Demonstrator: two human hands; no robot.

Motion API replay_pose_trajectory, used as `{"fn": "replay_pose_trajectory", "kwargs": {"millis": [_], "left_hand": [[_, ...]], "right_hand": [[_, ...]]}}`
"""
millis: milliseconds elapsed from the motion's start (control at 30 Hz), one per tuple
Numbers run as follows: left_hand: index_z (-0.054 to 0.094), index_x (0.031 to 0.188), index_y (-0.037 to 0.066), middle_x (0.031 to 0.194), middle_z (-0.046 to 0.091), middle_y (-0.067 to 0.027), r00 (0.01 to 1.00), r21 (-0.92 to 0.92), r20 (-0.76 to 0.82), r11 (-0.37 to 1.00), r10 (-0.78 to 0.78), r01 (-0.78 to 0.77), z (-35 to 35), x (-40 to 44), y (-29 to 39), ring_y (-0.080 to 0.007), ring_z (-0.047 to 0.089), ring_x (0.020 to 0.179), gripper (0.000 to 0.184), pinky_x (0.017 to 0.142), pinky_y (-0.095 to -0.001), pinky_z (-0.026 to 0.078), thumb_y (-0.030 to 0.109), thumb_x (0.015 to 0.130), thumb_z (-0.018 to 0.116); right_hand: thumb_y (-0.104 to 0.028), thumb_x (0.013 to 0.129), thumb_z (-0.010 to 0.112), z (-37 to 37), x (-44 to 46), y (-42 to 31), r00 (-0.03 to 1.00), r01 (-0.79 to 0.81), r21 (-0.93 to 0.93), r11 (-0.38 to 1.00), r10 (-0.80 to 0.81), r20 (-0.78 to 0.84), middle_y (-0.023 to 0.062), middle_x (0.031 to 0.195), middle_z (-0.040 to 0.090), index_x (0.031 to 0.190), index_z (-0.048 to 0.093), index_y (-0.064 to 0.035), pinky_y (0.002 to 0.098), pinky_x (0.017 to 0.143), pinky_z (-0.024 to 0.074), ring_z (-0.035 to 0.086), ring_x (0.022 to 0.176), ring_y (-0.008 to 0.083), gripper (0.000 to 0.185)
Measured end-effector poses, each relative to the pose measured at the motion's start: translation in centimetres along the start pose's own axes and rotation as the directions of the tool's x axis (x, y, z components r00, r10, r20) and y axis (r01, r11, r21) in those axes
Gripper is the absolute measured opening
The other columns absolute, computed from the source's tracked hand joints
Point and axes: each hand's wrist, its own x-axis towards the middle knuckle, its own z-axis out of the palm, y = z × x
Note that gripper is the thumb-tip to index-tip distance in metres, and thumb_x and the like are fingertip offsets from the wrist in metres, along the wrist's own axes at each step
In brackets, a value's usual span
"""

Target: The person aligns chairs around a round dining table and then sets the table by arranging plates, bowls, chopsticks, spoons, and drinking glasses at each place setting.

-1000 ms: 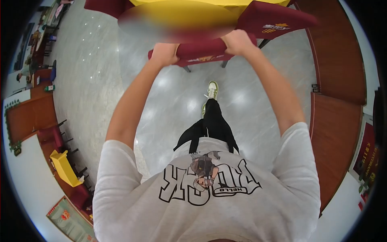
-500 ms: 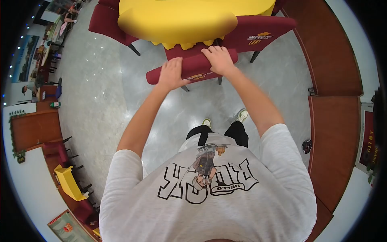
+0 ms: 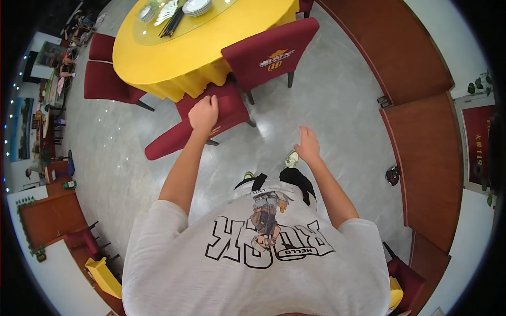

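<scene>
My left hand [image 3: 204, 114] is closed over the top edge of a dark red chair back [image 3: 171, 141], whose seat points toward the yellow-covered round table [image 3: 205, 58]. My right hand [image 3: 309, 143] is off the chair, over the grey floor, with its fingers apart and nothing in it. Another red chair [image 3: 274, 55] with a printed emblem on its back stands at the table, beyond my hands. On the table's glass turntable [image 3: 150, 34] lie stacked white plates [image 3: 197, 7], white spoons [image 3: 166, 12] and dark chopsticks [image 3: 172, 22].
Two more red chairs [image 3: 108, 81] stand left of the table. Brown wooden panels [image 3: 421, 158] run along the right, with a small dark object [image 3: 392, 175] on the floor beside them. A person [image 3: 32, 171] is at the far left. Another red chair [image 3: 408, 279] is at the lower right.
My right hand has let go of the chair back and moved right, toward my body. My left hand stays on it. The view has turned, showing more of the table and its dishes.
</scene>
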Motion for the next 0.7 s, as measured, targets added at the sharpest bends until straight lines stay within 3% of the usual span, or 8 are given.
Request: {"fn": "replay_pose_trajectory", "kwargs": {"millis": [67,167,300,367,467,533,600,700], "left_hand": [[0.068,0.091,0.007,0.093,0.072,-0.0169,1.000,0.018,0.009,1.000,-0.014,0.014,-0.4,-0.5,0.5,-0.0386,0.069,0.086,0.044,0.077,-0.0520,0.053,0.041,0.101,0.043],[0.068,0.090,0.006,0.093,0.072,-0.0168,0.999,0.032,0.011,0.998,-0.049,0.049,-0.6,-0.1,0.6,-0.0389,0.069,0.087,0.042,0.077,-0.0511,0.053,0.039,0.101,0.043],[0.069,0.092,0.006,0.092,0.072,-0.0169,0.995,0.062,0.030,0.994,-0.093,0.091,0.0,-0.2,0.6,-0.0383,0.068,0.088,0.041,0.078,-0.0498,0.053,0.038,0.100,0.044],[0.070,0.094,0.007,0.091,0.072,-0.0166,0.996,0.086,0.029,0.993,-0.087,0.084,-0.4,0.1,0.7,-0.0378,0.068,0.088,0.042,0.078,-0.0491,0.053,0.039,0.100,0.044],[0.070,0.105,0.007,0.100,0.071,-0.0160,0.969,-0.137,0.070,0.959,-0.239,0.247,0.1,1.0,1.6,-0.0364,0.066,0.097,0.034,0.085,-0.0462,0.052,0.037,0.095,0.057],[0.064,0.119,0.007,0.117,0.066,-0.0153,0.967,-0.119,-0.238,0.985,0.094,-0.125,1.1,3.3,2.3,-0.0360,0.060,0.113,0.043,0.094,-0.0452,0.048,0.030,0.084,0.072],[0.054,0.134,0.007,0.136,0.056,-0.0177,0.969,-0.104,-0.166,0.974,0.181,-0.199,-0.7,7.0,7.0,-0.0377,0.051,0.129,0.067,0.103,-0.0454,0.044,0.026,0.076,0.081],[0.052,0.137,0.009,0.137,0.056,-0.0182,0.915,0.089,-0.215,0.940,0.342,-0.330,-0.8,13.5,12.5,-0.0358,0.050,0.130,0.076,0.106,-0.0453,0.043,0.031,0.071,0.084]], "right_hand": [[-0.014,0.073,0.075,0.0,-1.2,3.3,0.980,-0.155,-0.046,0.987,0.159,0.122,0.0218,0.138,0.054,0.141,0.045,-0.0050,0.0484,0.108,0.0434,0.048,0.131,0.0406,0.074],[-0.016,0.076,0.073,0.0,-0.3,6.0,0.972,-0.201,0.029,0.979,0.196,0.129,0.0221,0.139,0.053,0.140,0.046,-0.0040,0.0489,0.109,0.0426,0.048,0.132,0.0415,0.071],[-0.016,0.076,0.073,-1.3,3.5,7.0,0.974,-0.156,0.069,0.985,0.142,0.175,0.0236,0.143,0.051,0.141,0.045,-0.0023,0.0489,0.111,0.0408,0.045,0.135,0.0424,0.072],[-0.017,0.077,0.074,-2.2,6.6,7.4,0.993,-0.097,0.053,0.994,0.093,0.067,0.0252,0.151,0.043,0.144,0.042,-0.0011,0.0494,0.113,0.0386,0.040,0.140,0.0422,0.076],[-0.017,0.078,0.076,-5.5,12.2,6.4,0.999,-0.045,0.057,0.997,0.045,0.010,0.0269,0.156,0.036,0.147,0.039,-0.0010,0.0510,0.114,0.0368,0.037,0.142,0.0432,0.080],[-0.016,0.076,0.078,-8.5,16.7,5.5,0.996,0.029,0.044,0.999,-0.025,-0.085,0.0271,0.156,0.033,0.149,0.038,-0.0025,0.0524,0.114,0.0357,0.035,0.143,0.0448,0.085],[-0.016,0.073,0.082,-11.4,21.6,4.2,0.975,0.126,0.035,0.991,-0.118,-0.187,0.0276,0.156,0.034,0.150,0.037,-0.0063,0.0526,0.114,0.0349,0.035,0.142,0.0462,0.091],[-0.014,0.068,0.085,-16.1,28.5,0.4,0.947,0.206,-0.105,0.973,-0.225,-0.229,0.0259,0.153,0.037,0.149,0.038,-0.0096,0.0501,0.115,0.0349,0.040,0.139,0.0427,0.094]]}}
